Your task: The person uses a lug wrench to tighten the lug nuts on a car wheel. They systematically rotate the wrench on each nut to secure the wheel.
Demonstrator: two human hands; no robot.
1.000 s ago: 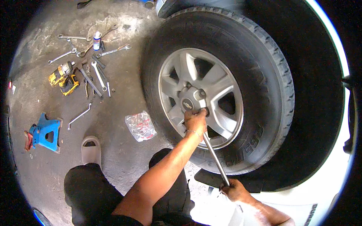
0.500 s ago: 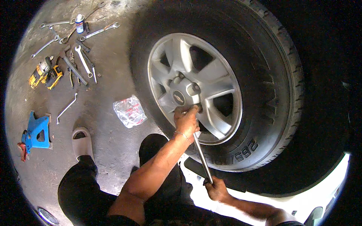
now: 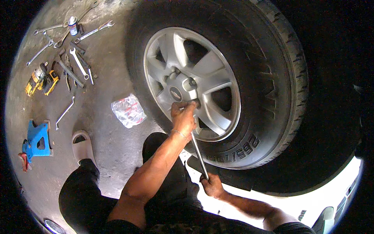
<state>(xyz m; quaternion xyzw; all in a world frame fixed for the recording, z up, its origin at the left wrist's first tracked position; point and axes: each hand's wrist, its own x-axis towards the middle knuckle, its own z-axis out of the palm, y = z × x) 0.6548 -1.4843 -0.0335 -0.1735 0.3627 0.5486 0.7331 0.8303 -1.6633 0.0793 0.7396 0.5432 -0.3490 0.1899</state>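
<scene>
A large black tyre [image 3: 253, 74] on a silver alloy wheel [image 3: 218, 62] fills the middle and right. My left hand [image 3: 182, 117] is closed at the lower side of the hub, by a lug nut recess, around the upper end of a long-handled wrench [image 3: 199, 154]. That hand hides the wrench's head, so I cannot tell how it sits on the nut. My right hand [image 3: 212, 185] grips the lower end of the chrome handle. Above my left hand are the round centre cap [image 3: 175, 93] and another lug nut recess [image 3: 191, 83].
A clear plastic bag [image 3: 128, 111] lies left of the tyre. Several spanners [image 3: 79, 64], a spray can [image 3: 73, 25], a yellow-black power tool [image 3: 37, 80] and a blue stand [image 3: 38, 138] are on the concrete floor. White bodywork [image 3: 233, 206] borders the tyre below.
The whole scene has shifted up and left in the picture as my view moved. Both hands keep their hold on the wrench, and its slant looks about the same.
</scene>
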